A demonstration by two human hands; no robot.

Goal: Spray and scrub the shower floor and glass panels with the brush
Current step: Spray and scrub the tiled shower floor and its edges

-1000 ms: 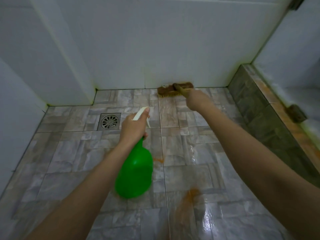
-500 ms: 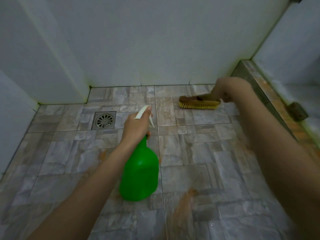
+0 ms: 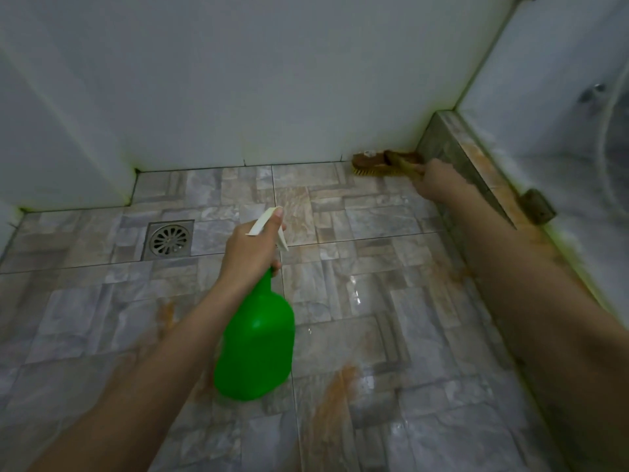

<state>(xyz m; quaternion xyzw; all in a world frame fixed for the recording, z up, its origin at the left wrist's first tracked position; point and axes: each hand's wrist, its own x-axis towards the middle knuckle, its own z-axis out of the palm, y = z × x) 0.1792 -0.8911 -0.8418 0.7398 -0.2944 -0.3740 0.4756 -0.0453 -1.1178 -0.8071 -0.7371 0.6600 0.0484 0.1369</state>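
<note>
Head view: we saw the wet floor (image 3: pixel 391 294), our left hand (image 3: pixel 248 257) wrapped round the neck of the green bottle (image 3: pixel 258 349) mid-floor. The brush (image 3: pixel 374 163) lay along the back wall (image 3: pixel 272 80) in the far right corner, its handle pointing right, gripped by our right hand (image 3: pixel 439 185).

- Shower floor (image 3: pixel 391 335): grey stone-look tiles in a patchwork pattern, wet and shiny near the middle.
- Square metal drain (image 3: pixel 169 239) set in the floor at the far left.
- Brush (image 3: pixel 371 163) bristles-down in the far right corner, against the wall.
- Orange-brown stains (image 3: pixel 337 396) smeared on the near tiles.
- Tiled ledge (image 3: pixel 452 148) along the right edge.
</note>
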